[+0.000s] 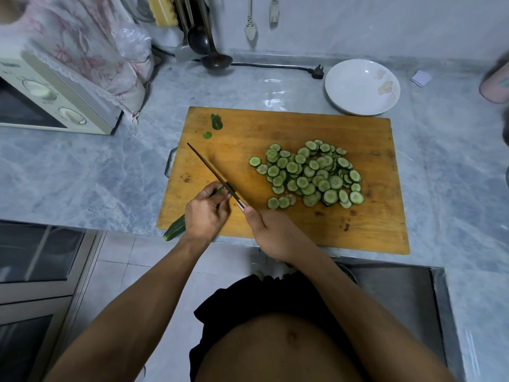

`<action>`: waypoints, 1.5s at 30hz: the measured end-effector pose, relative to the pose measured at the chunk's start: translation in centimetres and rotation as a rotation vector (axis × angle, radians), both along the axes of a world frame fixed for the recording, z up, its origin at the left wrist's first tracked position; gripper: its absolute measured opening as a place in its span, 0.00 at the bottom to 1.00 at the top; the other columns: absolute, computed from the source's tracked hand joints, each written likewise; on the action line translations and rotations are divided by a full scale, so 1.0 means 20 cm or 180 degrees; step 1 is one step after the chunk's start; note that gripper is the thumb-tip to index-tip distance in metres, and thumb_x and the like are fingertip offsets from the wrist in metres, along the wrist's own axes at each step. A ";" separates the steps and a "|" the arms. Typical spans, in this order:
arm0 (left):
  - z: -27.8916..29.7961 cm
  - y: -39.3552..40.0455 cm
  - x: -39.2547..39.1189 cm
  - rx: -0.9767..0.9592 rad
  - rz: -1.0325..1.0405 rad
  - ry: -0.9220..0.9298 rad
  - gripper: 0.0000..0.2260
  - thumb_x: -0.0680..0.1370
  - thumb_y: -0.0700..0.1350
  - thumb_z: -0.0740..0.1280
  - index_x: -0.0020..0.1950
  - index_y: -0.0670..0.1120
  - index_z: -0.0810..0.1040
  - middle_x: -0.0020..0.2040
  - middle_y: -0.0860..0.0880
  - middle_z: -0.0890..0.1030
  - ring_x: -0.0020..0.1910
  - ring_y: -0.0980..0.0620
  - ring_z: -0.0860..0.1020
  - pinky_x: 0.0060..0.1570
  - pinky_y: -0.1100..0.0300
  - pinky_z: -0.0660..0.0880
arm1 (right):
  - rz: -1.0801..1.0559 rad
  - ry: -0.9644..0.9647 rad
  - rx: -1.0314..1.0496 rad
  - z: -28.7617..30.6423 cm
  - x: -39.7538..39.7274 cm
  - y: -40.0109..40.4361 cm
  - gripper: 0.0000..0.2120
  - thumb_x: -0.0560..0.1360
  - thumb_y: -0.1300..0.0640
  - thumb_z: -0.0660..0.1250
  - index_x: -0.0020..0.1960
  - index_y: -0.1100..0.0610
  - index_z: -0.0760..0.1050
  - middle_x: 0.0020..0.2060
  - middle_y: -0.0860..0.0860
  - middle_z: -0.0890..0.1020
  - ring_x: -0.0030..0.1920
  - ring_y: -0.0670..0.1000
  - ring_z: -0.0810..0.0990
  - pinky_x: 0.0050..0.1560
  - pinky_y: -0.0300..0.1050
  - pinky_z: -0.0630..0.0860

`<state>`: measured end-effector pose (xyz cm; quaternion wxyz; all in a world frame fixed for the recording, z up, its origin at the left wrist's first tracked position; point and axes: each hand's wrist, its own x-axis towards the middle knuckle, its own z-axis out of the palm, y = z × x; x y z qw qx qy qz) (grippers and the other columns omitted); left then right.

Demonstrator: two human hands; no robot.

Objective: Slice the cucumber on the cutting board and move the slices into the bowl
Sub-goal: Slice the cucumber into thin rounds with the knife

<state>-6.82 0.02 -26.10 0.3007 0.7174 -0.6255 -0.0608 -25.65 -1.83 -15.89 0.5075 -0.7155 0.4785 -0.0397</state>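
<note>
Right now I see the cucumber (176,228) lying at the near-left corner of the wooden cutting board (303,125), its cut end poking out past the board's front edge and over the lip of the counter (82,172). My left hand (205,213) curls round it, fingertips bunched against the knife (213,172); my right hand (275,232) is wrapped round the handle, thumb along the top, and the blade runs away from me at a slant toward the board's left edge. A heap of cucumber slices (309,173) covers the middle-right of the board — bare wood lies all round it, widest on the far side. Two small green offcuts (216,122) sit near the far-left corner. The white bowl (362,86) stands on the counter just beyond the board's far-right edge, holding nothing. Farther off — a toaster oven (52,100) at far left, ladles (212,51) hanging by the wall, a black plug (317,73) beside the bowl, and a steel sink (399,299) at my right.
</note>
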 end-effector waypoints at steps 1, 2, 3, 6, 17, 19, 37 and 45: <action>0.00 0.00 0.00 0.0004 0.0013 -0.0025 0.15 0.75 0.48 0.61 0.49 0.46 0.86 0.57 0.51 0.82 0.44 0.49 0.82 0.39 0.61 0.76 | 0.0036 0.0009 -0.0021 0.00 0.01 0.00 0.28 0.85 0.44 0.48 0.30 0.57 0.62 0.26 0.51 0.69 0.28 0.49 0.69 0.33 0.47 0.63; -0.01 0.00 0.00 0.0005 0.0026 -0.0060 0.14 0.74 0.47 0.61 0.49 0.47 0.86 0.57 0.51 0.82 0.44 0.50 0.82 0.38 0.61 0.76 | 0.0051 0.0031 -0.0031 0.00 0.02 -0.01 0.28 0.85 0.45 0.47 0.30 0.57 0.63 0.26 0.52 0.69 0.28 0.49 0.69 0.32 0.46 0.64; -0.01 0.00 -0.01 0.0005 0.0032 -0.0099 0.14 0.74 0.47 0.62 0.48 0.47 0.86 0.57 0.51 0.82 0.43 0.49 0.81 0.37 0.61 0.76 | 0.0041 0.0057 -0.0031 -0.01 0.03 -0.02 0.28 0.85 0.45 0.47 0.30 0.57 0.63 0.27 0.52 0.70 0.29 0.49 0.70 0.32 0.46 0.64; -0.01 -0.01 -0.02 -0.0019 0.0089 -0.0123 0.12 0.73 0.46 0.63 0.47 0.47 0.86 0.56 0.51 0.82 0.42 0.50 0.81 0.34 0.61 0.75 | -0.0026 0.0092 -0.0038 -0.05 0.05 -0.04 0.28 0.85 0.45 0.48 0.31 0.57 0.64 0.27 0.52 0.71 0.30 0.50 0.70 0.33 0.49 0.64; -0.03 0.00 -0.04 -0.0011 0.0473 0.0319 0.09 0.74 0.46 0.71 0.51 0.46 0.87 0.53 0.48 0.85 0.47 0.48 0.84 0.45 0.57 0.81 | -0.0209 0.0130 -0.0165 -0.09 0.00 -0.06 0.27 0.85 0.45 0.49 0.30 0.55 0.65 0.26 0.51 0.70 0.28 0.48 0.70 0.32 0.46 0.60; -0.03 0.00 -0.03 -0.0007 0.0470 0.0273 0.09 0.74 0.47 0.71 0.51 0.46 0.87 0.53 0.48 0.85 0.48 0.49 0.84 0.46 0.57 0.81 | -0.0244 0.0181 -0.0217 -0.09 -0.03 -0.08 0.27 0.85 0.45 0.49 0.29 0.55 0.63 0.25 0.51 0.69 0.27 0.49 0.68 0.31 0.45 0.60; 0.00 0.01 -0.02 -0.0059 0.0286 -0.0068 0.16 0.76 0.52 0.62 0.50 0.47 0.87 0.54 0.49 0.85 0.50 0.48 0.83 0.43 0.57 0.79 | -0.0031 0.0031 -0.0151 0.01 -0.06 0.05 0.27 0.84 0.43 0.50 0.31 0.56 0.65 0.28 0.51 0.71 0.31 0.48 0.70 0.35 0.47 0.64; -0.01 0.02 -0.02 0.0005 0.0296 0.0017 0.14 0.76 0.50 0.63 0.50 0.47 0.87 0.54 0.49 0.85 0.50 0.48 0.83 0.46 0.59 0.78 | -0.0057 0.0072 0.0023 -0.01 -0.03 0.02 0.27 0.83 0.41 0.48 0.34 0.54 0.69 0.35 0.53 0.77 0.39 0.52 0.76 0.43 0.46 0.68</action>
